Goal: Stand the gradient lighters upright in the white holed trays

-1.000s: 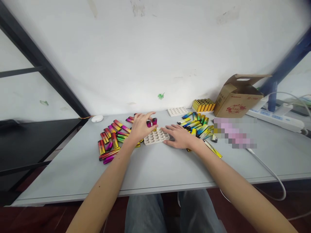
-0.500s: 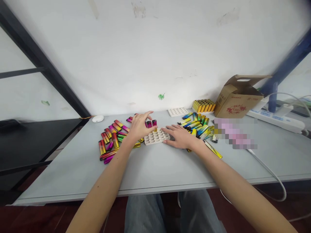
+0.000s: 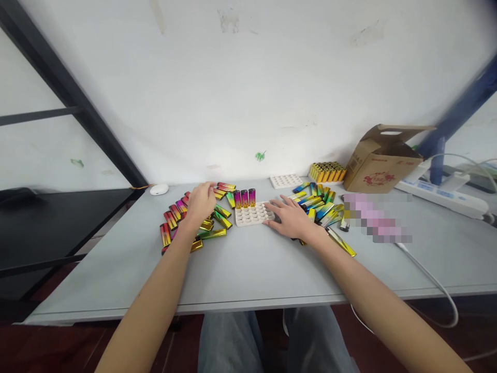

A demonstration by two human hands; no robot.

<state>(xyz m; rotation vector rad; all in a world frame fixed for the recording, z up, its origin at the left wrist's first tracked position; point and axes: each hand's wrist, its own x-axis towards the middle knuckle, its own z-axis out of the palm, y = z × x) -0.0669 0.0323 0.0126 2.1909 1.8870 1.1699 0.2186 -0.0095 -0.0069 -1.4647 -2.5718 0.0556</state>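
A white tray [image 3: 254, 214] with rows of holes lies on the table in front of me. Three purple-and-yellow lighters [image 3: 244, 199] stand upright in its back left holes. My right hand [image 3: 289, 216] rests with spread fingers over the tray's right end, touching it. To the tray's left, my left hand [image 3: 202, 203] is over a loose pile of shiny lighters [image 3: 176, 211] in red, purple, green and yellow. Its fingers are bent down and mostly hidden behind the back of the hand, so whether they hold a lighter is unclear.
Blue, green and yellow lighters [image 3: 322, 202] lie heaped on the right. Behind them are a second white tray [image 3: 286, 181] and a tray filled with yellow lighters [image 3: 328, 171]. An open cardboard box [image 3: 378, 171], a power strip [image 3: 446, 197] and a white cable [image 3: 427, 277] are farther right.
My left hand has moved left from the tray to the loose pile, leaving three lighters standing in the holes. My right hand stays at the tray's right end.
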